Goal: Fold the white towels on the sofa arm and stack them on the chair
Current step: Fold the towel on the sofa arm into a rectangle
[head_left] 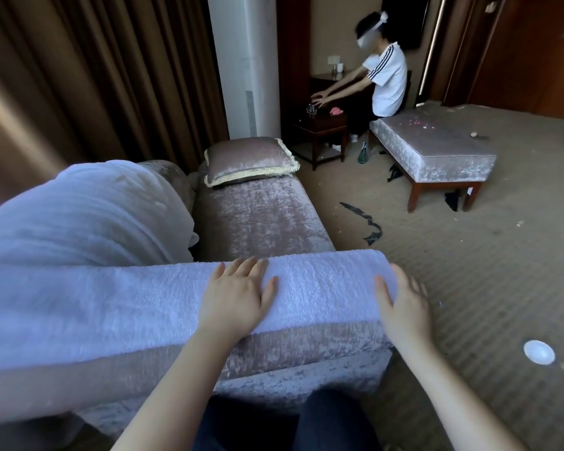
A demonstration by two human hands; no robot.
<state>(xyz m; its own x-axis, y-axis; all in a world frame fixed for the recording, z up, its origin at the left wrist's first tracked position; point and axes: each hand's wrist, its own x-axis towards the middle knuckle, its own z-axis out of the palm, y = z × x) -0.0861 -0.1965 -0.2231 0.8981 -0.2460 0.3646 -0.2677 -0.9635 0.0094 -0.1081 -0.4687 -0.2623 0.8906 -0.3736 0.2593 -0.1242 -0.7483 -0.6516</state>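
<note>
A white towel (pixel 137 297) lies lengthwise along the sofa arm (pixel 306 353), across the lower middle of the frame. A second white towel (pixel 88 216) is draped at centre left. The left hand (pixel 238 297) rests flat on the white towel, fingers straight and spread, holding nothing. The right hand (pixel 404 307) cups the towel's right end with the thumb on top; whether its blurred fingers have closed is unclear. To fold well, pin with the left palm, carry the end leftward, and match the edges before smoothing.
</note>
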